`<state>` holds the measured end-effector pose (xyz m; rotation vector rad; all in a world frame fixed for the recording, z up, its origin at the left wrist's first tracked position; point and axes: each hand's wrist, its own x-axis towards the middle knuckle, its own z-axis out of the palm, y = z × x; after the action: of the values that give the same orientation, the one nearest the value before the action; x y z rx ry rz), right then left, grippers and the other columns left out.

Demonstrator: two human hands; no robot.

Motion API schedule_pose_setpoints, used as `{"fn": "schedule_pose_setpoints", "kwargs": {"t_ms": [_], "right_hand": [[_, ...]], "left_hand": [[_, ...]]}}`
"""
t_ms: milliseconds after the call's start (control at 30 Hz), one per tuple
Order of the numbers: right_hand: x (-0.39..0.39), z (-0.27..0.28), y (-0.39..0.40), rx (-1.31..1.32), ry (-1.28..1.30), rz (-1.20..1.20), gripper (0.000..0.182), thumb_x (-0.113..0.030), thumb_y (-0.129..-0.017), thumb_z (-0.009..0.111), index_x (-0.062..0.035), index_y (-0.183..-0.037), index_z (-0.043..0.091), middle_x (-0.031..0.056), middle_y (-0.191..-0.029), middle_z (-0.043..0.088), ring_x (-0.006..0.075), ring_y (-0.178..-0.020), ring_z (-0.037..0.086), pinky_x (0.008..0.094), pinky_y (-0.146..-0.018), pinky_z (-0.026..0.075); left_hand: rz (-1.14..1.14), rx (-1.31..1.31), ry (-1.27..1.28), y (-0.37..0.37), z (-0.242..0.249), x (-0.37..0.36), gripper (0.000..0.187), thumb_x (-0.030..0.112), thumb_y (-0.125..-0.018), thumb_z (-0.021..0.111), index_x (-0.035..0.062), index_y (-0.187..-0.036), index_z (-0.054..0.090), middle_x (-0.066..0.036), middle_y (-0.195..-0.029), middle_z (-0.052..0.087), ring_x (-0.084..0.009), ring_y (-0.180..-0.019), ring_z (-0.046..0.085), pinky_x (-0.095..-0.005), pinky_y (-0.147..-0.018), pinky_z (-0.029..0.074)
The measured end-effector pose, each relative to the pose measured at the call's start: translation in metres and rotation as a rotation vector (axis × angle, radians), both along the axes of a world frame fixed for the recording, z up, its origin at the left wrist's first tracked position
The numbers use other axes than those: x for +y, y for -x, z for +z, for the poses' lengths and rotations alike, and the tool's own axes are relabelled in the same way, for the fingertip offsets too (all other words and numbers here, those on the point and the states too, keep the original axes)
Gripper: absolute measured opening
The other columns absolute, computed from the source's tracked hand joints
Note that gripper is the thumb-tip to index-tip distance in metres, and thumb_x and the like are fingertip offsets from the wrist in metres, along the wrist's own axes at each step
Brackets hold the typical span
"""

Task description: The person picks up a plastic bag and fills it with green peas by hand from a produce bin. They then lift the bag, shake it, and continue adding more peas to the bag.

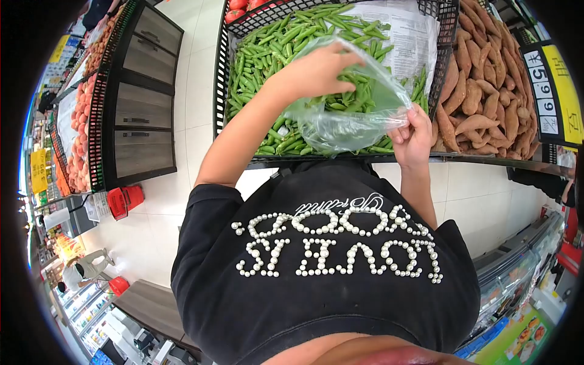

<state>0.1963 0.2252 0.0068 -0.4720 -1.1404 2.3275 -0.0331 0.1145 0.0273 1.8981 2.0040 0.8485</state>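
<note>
A clear plastic bag [340,129] hangs over a black crate filled with green pea pods [261,76]. Several pods show within or through the bag. My left hand [322,70] is at the bag's upper left part, back of the hand up, fingers and thumb apart, nothing visibly gripped. At the bag's right end, my right hand [413,132] pinches its rim between thumb and fingers. The bag's mouth spreads between the two hands.
Sweet potatoes [480,91] fill the bin at right, beside a price sign [544,91]. Printed paper [404,42] lines the pea crate. Tomatoes [236,13] lie beyond it. Red baskets [125,201] stand on the floor at left, where a person [82,271] is visible farther off.
</note>
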Motion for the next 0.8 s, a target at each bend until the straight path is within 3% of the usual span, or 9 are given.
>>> {"fn": "schedule_pose_setpoints", "kwargs": {"t_ms": [67, 167, 267, 367, 467, 567, 600, 733, 800], "right_hand": [[0.0, 0.001, 0.001, -0.014, -0.001, -0.009, 0.026, -0.016, -0.095, 0.048, -0.0077, -0.071, 0.045, -0.0017, -0.055, 0.039, 0.0086, -0.047, 0.036, 0.0241, -0.047, 0.031], [0.003, -0.001, -0.001, 0.024, -0.009, -0.019, 0.026, -0.017, -0.095, 0.048, -0.0078, -0.071, 0.045, -0.0018, -0.056, 0.039, 0.0092, -0.048, 0.036, 0.0246, -0.047, 0.031], [0.009, -0.005, -0.004, 0.039, 0.0, -0.038, 0.026, -0.017, -0.095, 0.047, -0.0079, -0.072, 0.045, -0.0021, -0.056, 0.039, 0.0095, -0.048, 0.037, 0.0248, -0.048, 0.031], [0.016, -0.011, -0.009, 0.069, 0.026, -0.065, 0.025, -0.017, -0.095, 0.048, -0.0079, -0.072, 0.045, -0.0022, -0.056, 0.039, 0.0092, -0.048, 0.036, 0.0246, -0.048, 0.031], [0.017, -0.015, -0.011, 0.051, 0.078, -0.094, 0.024, -0.017, -0.094, 0.049, -0.0075, -0.072, 0.046, -0.0023, -0.057, 0.039, 0.0087, -0.049, 0.036, 0.0244, -0.048, 0.03], [0.014, -0.013, -0.009, -0.027, 0.086, -0.133, 0.023, -0.016, -0.092, 0.049, -0.007, -0.071, 0.046, -0.0019, -0.057, 0.04, 0.0084, -0.049, 0.035, 0.0242, -0.048, 0.031], [0.014, -0.015, -0.008, 0.003, 0.056, -0.102, 0.023, -0.016, -0.092, 0.05, -0.0069, -0.071, 0.046, -0.0016, -0.058, 0.04, 0.0085, -0.049, 0.035, 0.0241, -0.048, 0.031], [0.008, -0.016, -0.006, 0.043, -0.013, -0.045, 0.022, -0.015, -0.09, 0.05, -0.0066, -0.07, 0.046, -0.0004, -0.058, 0.042, 0.0089, -0.049, 0.035, 0.0242, -0.048, 0.031], [0.005, -0.016, -0.004, 0.052, -0.007, -0.042, 0.022, -0.015, -0.09, 0.051, -0.0067, -0.07, 0.045, 0.0, -0.059, 0.042, 0.0091, -0.049, 0.036, 0.0243, -0.048, 0.031]], "left_hand": [[0.071, 0.025, -0.134, 0.0, 0.004, 0.0, 0.056, 0.034, -0.084, 0.071, 0.0073, -0.13, 0.054, -0.022, -0.13, 0.05, -0.0377, -0.117, 0.052, -0.0412, -0.098, 0.045], [0.047, -0.035, -0.121, 0.006, 0.015, -0.007, 0.054, 0.036, -0.086, 0.069, 0.0076, -0.129, 0.054, -0.021, -0.131, 0.049, -0.036, -0.121, 0.05, -0.0403, -0.099, 0.044], [0.025, 0.026, -0.057, 0.009, 0.022, -0.028, 0.056, 0.039, -0.087, 0.067, 0.0081, -0.13, 0.053, -0.02, -0.13, 0.051, -0.0341, -0.11, 0.059, -0.0397, -0.092, 0.048], [0.053, -0.069, 0.115, 0.002, 0.041, -0.054, 0.054, 0.038, -0.083, 0.072, 0.0072, -0.125, 0.057, -0.014, -0.113, 0.064, -0.0302, -0.09, 0.067, -0.0363, -0.078, 0.054], [-0.047, -0.111, 0.155, -0.01, 0.055, -0.076, 0.039, 0.03, -0.079, 0.076, 0.0043, -0.108, 0.067, -0.006, -0.091, 0.071, -0.0236, -0.07, 0.067, -0.0327, -0.063, 0.053], [-0.14, -0.018, -0.146, -0.018, 0.046, -0.093, 0.022, 0.022, -0.074, 0.078, 0.0044, -0.087, 0.072, 0.0, -0.079, 0.072, -0.0156, -0.065, 0.063, -0.0305, -0.055, 0.049], [-0.236, -0.016, -0.314, -0.02, 0.049, -0.096, 0.018, 0.019, -0.071, 0.078, 0.0036, -0.076, 0.071, -0.003, -0.077, 0.07, -0.016, -0.061, 0.057, -0.0317, -0.051, 0.044], [-0.087, -0.126, -0.886, -0.021, 0.054, -0.108, 0.007, 0.007, -0.075, 0.074, 0.0033, -0.075, 0.068, -0.005, -0.072, 0.067, -0.022, -0.067, 0.06, -0.0273, -0.057, 0.046], [0.325, -0.379, -0.979, -0.003, 0.027, -0.117, 0.004, 0.0, -0.083, 0.067, 0.0008, -0.087, 0.066, -0.008, -0.074, 0.066, -0.0153, -0.068, 0.058, -0.023, -0.06, 0.045]]}}
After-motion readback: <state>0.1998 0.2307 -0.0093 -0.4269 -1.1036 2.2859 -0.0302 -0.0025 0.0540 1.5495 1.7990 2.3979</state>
